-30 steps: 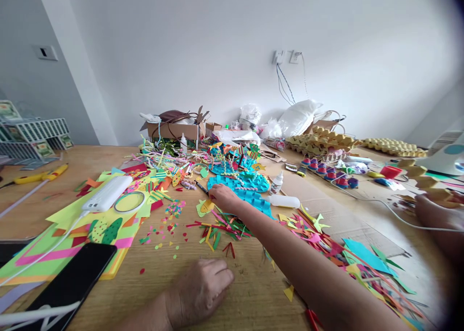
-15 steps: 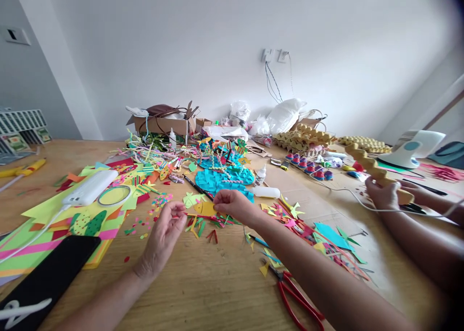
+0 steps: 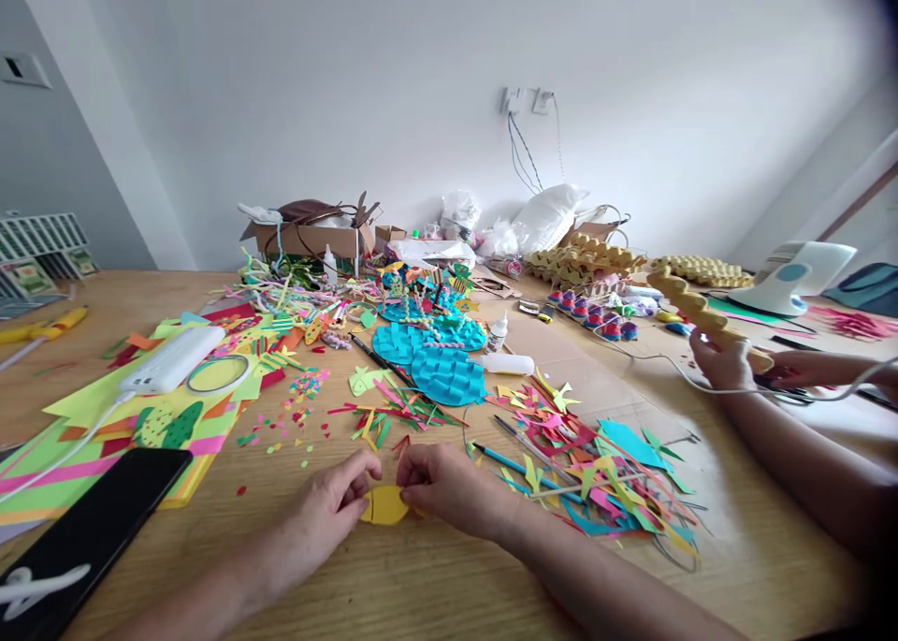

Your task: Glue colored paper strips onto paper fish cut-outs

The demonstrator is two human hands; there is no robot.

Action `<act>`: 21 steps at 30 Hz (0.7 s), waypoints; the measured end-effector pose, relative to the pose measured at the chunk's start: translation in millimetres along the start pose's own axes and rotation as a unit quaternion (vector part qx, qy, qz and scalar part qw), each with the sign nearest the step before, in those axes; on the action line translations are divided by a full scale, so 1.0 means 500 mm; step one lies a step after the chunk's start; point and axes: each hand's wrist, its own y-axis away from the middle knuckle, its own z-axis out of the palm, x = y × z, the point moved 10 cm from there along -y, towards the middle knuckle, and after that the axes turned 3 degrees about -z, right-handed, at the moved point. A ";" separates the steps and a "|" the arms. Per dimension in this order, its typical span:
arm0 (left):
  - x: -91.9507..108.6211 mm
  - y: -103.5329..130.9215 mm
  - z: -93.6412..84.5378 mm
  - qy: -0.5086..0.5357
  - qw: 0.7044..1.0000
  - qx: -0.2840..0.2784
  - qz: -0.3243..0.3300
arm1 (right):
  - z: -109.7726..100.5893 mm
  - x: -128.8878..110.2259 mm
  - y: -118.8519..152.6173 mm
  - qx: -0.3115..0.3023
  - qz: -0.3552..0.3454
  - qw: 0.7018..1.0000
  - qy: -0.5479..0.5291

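A small yellow paper fish [image 3: 385, 505] lies low over the wooden table, between my two hands. My left hand [image 3: 342, 491] pinches its left end. At its right end, the fingers of my right hand [image 3: 441, 487] are closed on the paper. A dark curved line shows near the fish's left side. Just beyond my hands are thin red and green paper strips [image 3: 403, 402]. Further back sits a blue paper piece with raised flaps [image 3: 447, 374], next to a black pen [image 3: 379, 358].
Colored paper sheets [image 3: 63, 468], a white power bank [image 3: 172, 360] and a black phone [image 3: 105, 529] lie left. Paper scraps [image 3: 610, 491] and a blue pen [image 3: 515, 466] lie right. Another person's hands [image 3: 726, 362] hold an egg carton strip [image 3: 691, 309] at the right.
My hands have moved toward me, and the yellow fish has come nearer with my right hand. My left hand has closed on the fish's left end. The other person's egg carton strip has shifted left.
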 end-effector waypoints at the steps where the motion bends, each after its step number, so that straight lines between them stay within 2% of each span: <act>1: 0.000 0.002 0.002 -0.021 1.000 -0.007 0.005 | 0.003 -0.001 0.001 -0.002 0.000 1.000 0.019; 5: 0.003 0.005 0.002 -0.120 0.992 -0.006 0.034 | 0.000 -0.012 0.004 0.006 -0.027 0.994 0.110; 7: -0.001 0.007 0.001 -0.145 0.989 -0.003 0.033 | -0.029 -0.008 0.004 0.030 -0.032 0.983 0.181; 10: -0.008 0.009 -0.001 -0.159 0.987 0.005 0.035 | -0.124 0.020 0.007 0.110 -0.001 0.950 0.291; 14: -0.011 0.012 -0.002 -0.161 0.985 0.021 0.057 | -0.276 0.095 0.016 0.199 0.068 0.910 0.357; 16: -0.013 0.014 -0.003 -0.157 0.984 0.038 0.078 | -0.339 0.135 0.019 0.229 0.099 0.887 0.389; 18: -0.015 0.018 -0.005 -0.145 0.983 0.058 0.101 | -0.380 0.170 0.013 0.238 0.118 0.870 0.416; 21: -0.019 0.023 -0.007 -0.133 0.981 0.073 0.123 | -0.415 0.210 -0.007 0.233 0.135 0.852 0.448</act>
